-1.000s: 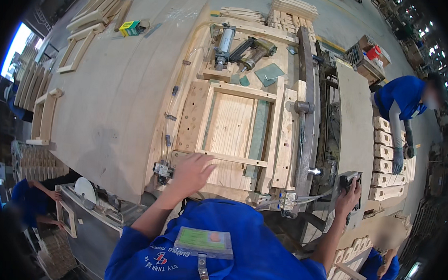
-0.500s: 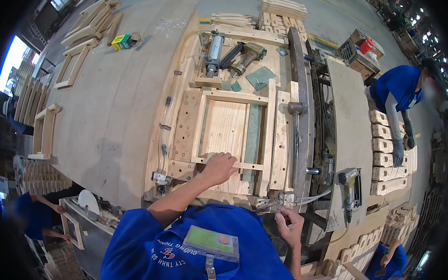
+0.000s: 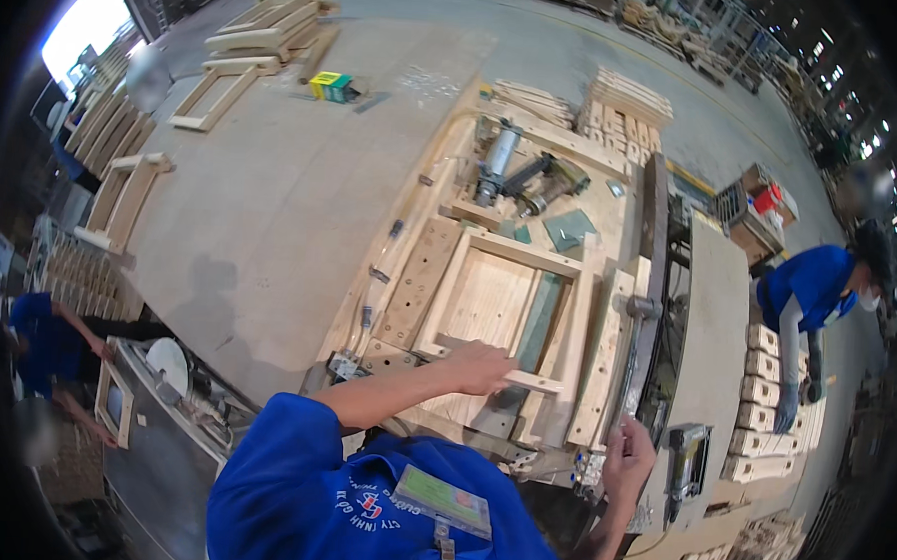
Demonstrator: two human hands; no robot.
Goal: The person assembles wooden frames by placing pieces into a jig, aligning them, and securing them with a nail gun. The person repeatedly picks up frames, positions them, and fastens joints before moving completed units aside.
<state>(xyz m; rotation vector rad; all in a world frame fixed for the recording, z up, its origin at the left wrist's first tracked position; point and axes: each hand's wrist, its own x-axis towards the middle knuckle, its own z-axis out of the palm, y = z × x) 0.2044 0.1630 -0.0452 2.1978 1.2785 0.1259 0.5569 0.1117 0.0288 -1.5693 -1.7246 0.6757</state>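
Pale wood filled the jig on the surface (image 3: 271,222); a rectangular wooden frame (image 3: 498,302) lay flat in it, its long axis running from the person toward the far nail guns (image 3: 523,178). A second before, the right hand (image 3: 629,458) had been out by the grey nailer (image 3: 686,461) at the right edge; it had since come back in beside the metal clamp fitting (image 3: 590,471) at the jig's near corner, while the nailer rested alone. I judged that the fastening tool had been put down and the clamp was being worked instead. The left hand (image 3: 480,366) had slid from the frame's near-left corner onto the near rail (image 3: 524,378); its fingers lay spread and flat, pressing the rail down; that rail ran crosswise, left to right. The right hand's fingers looked curled toward the fitting, though I could not tell whether they pinched anything. A person in blue (image 3: 808,296) bent over stacked wooden blocks (image 3: 764,394) well apart on the right.
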